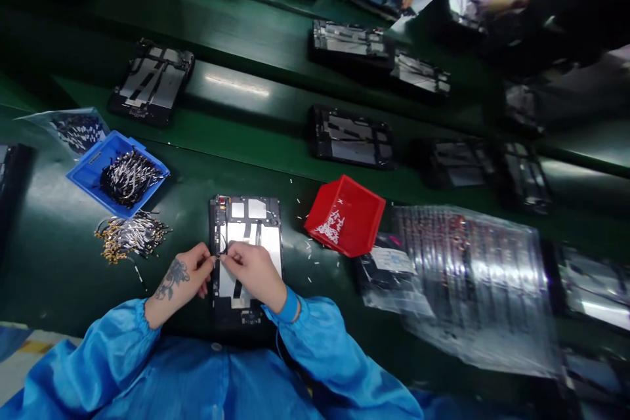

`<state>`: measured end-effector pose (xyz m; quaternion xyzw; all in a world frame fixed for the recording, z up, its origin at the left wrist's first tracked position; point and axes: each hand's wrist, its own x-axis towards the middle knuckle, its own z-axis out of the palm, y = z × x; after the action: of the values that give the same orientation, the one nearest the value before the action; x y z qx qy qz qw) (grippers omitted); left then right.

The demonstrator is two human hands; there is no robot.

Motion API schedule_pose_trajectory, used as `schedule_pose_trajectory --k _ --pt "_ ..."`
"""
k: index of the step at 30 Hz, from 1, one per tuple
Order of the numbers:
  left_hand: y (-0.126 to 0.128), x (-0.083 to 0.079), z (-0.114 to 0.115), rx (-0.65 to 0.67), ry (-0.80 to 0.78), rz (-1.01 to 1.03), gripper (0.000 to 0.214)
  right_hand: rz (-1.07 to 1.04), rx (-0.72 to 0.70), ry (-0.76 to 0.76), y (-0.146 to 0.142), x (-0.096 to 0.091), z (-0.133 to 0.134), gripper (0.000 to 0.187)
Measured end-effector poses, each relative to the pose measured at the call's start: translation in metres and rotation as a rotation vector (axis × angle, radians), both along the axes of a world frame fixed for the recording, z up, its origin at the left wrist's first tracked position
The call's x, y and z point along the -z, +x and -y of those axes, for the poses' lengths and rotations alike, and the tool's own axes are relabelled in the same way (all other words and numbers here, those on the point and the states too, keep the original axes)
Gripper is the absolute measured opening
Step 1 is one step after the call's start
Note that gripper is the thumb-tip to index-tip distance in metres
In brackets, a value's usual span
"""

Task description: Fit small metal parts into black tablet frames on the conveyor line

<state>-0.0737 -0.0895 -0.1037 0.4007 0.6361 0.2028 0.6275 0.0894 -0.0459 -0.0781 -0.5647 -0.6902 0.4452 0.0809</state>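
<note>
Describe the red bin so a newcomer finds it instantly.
On the green workbench, look just right of the open tablet that both hands work on. The red bin sits tilted there, small white parts inside. It is the only red thing; the other bin is blue.

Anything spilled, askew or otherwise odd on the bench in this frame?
Yes. Small white bits lie scattered on the green bench around the tipped red bin, as if spilled. A loose heap of cables sits outside the blue tray. Both hands, left and right, pinch at the open tablet.
</note>
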Motion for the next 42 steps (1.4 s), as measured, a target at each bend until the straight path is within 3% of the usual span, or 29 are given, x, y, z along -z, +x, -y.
schedule_pose_trajectory --k 4,9,13,17,22,31,42 --pt "0.002 0.003 -0.003 0.01 0.014 -0.031 0.018 -0.114 0.008 0.091 -0.002 -0.002 0.001 0.005" --pt "0.007 0.002 -0.001 -0.017 0.069 -0.079 0.01 -0.316 0.006 0.083 -0.001 0.004 -0.003 0.009" --pt "0.009 0.002 0.003 -0.122 0.343 -0.158 0.002 -0.28 0.053 0.092 0.005 0.009 -0.005 0.007" --pt "0.007 0.007 0.006 -0.085 0.524 -0.134 0.018 -0.195 0.025 0.215 0.011 0.008 -0.008 0.014" --pt "0.001 0.009 0.005 0.035 0.53 -0.092 0.031 -0.181 0.065 0.27 0.011 0.011 -0.013 0.006" --pt "-0.004 0.007 0.002 0.204 0.552 -0.17 0.037 -0.174 0.121 0.226 0.008 0.017 -0.016 0.004" --pt "-0.003 0.004 0.0 0.25 0.563 -0.219 0.039 -0.157 0.108 0.236 0.009 0.018 -0.016 0.005"
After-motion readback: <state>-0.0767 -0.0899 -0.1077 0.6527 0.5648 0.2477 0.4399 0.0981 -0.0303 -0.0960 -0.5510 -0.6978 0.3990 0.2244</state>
